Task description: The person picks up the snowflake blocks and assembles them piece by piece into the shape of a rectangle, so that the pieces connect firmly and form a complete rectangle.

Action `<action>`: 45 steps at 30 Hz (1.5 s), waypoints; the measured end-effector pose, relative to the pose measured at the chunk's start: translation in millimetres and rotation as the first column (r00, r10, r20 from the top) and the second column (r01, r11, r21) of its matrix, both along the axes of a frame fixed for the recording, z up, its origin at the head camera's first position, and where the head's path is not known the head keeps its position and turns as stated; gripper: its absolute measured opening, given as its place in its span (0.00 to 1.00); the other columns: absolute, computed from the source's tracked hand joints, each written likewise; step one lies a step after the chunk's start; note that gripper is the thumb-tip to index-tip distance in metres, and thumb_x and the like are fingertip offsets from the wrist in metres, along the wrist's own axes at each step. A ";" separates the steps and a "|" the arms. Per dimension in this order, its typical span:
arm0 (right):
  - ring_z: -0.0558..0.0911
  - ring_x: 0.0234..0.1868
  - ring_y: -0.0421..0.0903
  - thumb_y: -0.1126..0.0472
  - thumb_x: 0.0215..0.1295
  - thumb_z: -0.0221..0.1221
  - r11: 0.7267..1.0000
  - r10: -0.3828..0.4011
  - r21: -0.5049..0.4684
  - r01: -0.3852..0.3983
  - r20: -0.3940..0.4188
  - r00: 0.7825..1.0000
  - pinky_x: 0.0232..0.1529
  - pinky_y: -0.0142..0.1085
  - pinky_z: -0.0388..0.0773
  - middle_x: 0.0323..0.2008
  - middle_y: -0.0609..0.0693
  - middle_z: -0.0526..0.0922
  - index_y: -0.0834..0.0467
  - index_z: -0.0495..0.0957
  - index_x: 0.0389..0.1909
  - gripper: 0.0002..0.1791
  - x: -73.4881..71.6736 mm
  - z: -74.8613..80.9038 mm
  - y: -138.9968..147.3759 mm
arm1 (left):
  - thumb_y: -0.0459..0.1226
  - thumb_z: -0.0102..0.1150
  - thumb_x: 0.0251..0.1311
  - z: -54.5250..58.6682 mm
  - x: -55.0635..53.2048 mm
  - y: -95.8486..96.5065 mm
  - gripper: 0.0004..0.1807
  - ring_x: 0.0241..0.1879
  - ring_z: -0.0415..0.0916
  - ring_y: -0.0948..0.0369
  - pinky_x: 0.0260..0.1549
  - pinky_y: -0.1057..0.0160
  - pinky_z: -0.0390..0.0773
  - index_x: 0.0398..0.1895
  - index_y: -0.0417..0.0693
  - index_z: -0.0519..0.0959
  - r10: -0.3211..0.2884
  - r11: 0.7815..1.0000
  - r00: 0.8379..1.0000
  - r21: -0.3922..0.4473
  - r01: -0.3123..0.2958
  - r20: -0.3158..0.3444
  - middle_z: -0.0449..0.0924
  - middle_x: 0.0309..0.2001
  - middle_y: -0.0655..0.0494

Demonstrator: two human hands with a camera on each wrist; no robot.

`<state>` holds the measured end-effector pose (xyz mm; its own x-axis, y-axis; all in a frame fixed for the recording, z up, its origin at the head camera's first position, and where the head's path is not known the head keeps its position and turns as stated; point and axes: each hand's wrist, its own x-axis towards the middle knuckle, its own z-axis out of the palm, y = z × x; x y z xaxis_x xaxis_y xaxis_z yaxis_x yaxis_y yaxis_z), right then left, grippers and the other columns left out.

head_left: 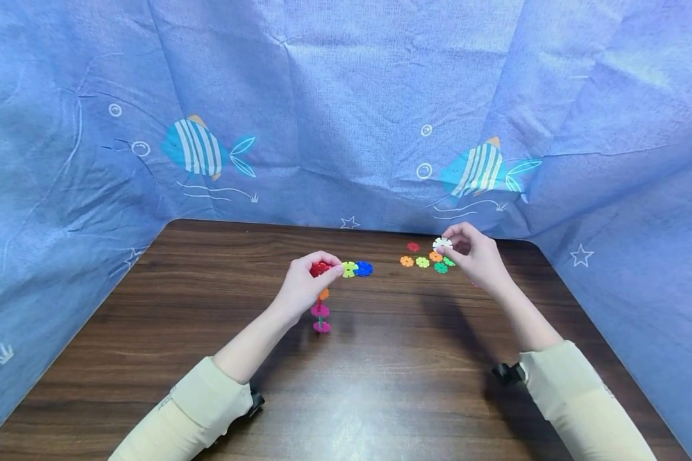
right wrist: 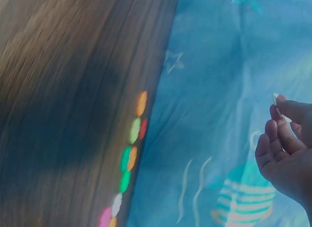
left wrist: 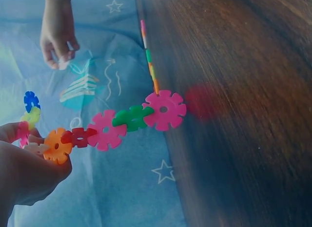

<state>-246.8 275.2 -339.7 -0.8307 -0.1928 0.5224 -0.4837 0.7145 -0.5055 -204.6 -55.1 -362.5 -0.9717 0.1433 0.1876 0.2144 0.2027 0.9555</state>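
Note:
My left hand (head_left: 307, 285) grips a chain of interlocking plastic snowflake discs (left wrist: 107, 130) above the table. One arm of the chain ends in a yellow-green disc (head_left: 348, 269) and a blue disc (head_left: 364, 269), which stick out to the right past the fingertips. Below the hand hangs the other arm, with orange, red, pink and green discs and a pink disc (left wrist: 165, 110) at its end. Between thumb and fingers, my right hand (head_left: 483, 261) pinches a single white snowflake disc (head_left: 441, 243), held up at the far right. In the right wrist view this white disc (right wrist: 276, 97) appears edge-on.
Several loose discs lie on the table near its back edge, among them a red one (head_left: 412, 246), an orange one (head_left: 407, 261), a yellow-green one (head_left: 423, 262) and a green one (head_left: 441, 268). Behind the brown wooden table (head_left: 380, 384) hangs a blue fish-print cloth (head_left: 346, 128).

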 end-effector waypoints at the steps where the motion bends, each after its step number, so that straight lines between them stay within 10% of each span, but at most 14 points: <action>1: 0.76 0.26 0.32 0.60 0.56 0.67 1.000 -0.003 -0.015 0.003 -0.004 1.000 0.28 0.23 0.69 0.27 0.51 0.84 0.59 0.75 0.40 0.14 2.2 2.1 -3.3 | 0.39 0.64 0.58 0.0 -0.3 0.0 0.10 0.28 0.68 0.61 0.28 0.66 0.71 0.39 0.44 0.81 0.002 1.000 1.000 0.003 -0.002 0.003 0.79 0.31 0.49; 16: 0.82 0.23 0.39 0.75 0.56 0.61 0.897 0.234 -0.401 -0.187 0.070 0.970 0.23 0.31 0.79 0.27 0.69 0.80 0.72 0.71 0.37 0.10 50.4 29.3 -75.3 | 0.37 0.63 0.57 4.1 -1.6 0.8 0.07 0.21 0.67 0.62 0.22 0.67 0.70 0.37 0.45 0.81 0.015 1.000 1.000 0.026 -0.015 0.007 0.77 0.26 0.51; 24: 0.84 0.25 0.55 0.74 0.57 0.61 0.897 0.280 -0.385 -0.215 0.121 0.952 0.24 0.36 0.80 0.27 0.67 0.82 0.71 0.71 0.36 0.09 55.9 22.8 -95.2 | 0.38 0.64 0.57 2.9 -3.0 0.0 0.07 0.20 0.67 0.61 0.21 0.67 0.69 0.37 0.46 0.81 0.001 1.000 1.000 0.028 -0.002 0.011 0.77 0.28 0.45; 33: 0.81 0.23 0.39 0.75 0.52 0.65 0.924 0.294 -0.258 -0.281 0.015 0.956 0.22 0.33 0.79 0.25 0.58 0.83 0.66 0.74 0.35 0.11 46.9 4.3 -102.5 | 0.39 0.65 0.56 3.9 -1.8 1.3 0.09 0.16 0.67 0.57 0.16 0.68 0.67 0.37 0.44 0.81 -0.016 0.999 0.999 0.037 0.015 0.038 0.73 0.23 0.56; 45: 0.84 0.23 0.44 0.66 0.55 0.66 0.919 0.310 -0.253 -0.303 -0.012 0.951 0.23 0.33 0.80 0.23 0.51 0.85 0.59 0.76 0.33 0.09 38.1 -9.8 -100.1 | 0.37 0.63 0.57 3.5 1.3 3.1 0.07 0.16 0.66 0.58 0.17 0.68 0.67 0.37 0.45 0.81 -0.021 0.999 0.999 0.035 0.021 0.024 0.73 0.22 0.55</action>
<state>-208.7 175.1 -349.5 -0.7664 -0.3067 0.5644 -0.6422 0.3828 -0.6641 -203.3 -51.9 -359.0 -0.9729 0.1575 0.1691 0.1947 0.1652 0.9668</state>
